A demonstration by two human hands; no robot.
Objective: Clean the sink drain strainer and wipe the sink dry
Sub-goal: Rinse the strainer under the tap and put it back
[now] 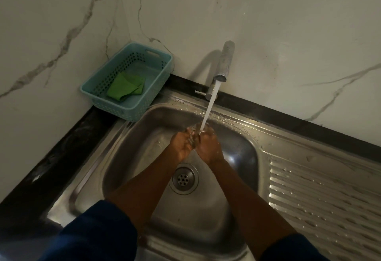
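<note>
Under the running tap [223, 65], over the back half of the sink [134, 147], I held my left hand [181, 145] and right hand [208, 147] pressed close together, fingers curled toward each other round the strainer [193, 137]. Only a small grey sliver of it showed between my palms, so I could not tell which way it faced or how its long axis ran. It sat between the two hands, touching both, with the stream of water [208, 112] landing right on it. The open drain [184, 179] lay below and nearer to me, between my forearms. Off to the left, on the dark table [51, 157] in the corner, stood a blue basket [103, 98] with a green cloth [125, 87] folded inside.
</note>
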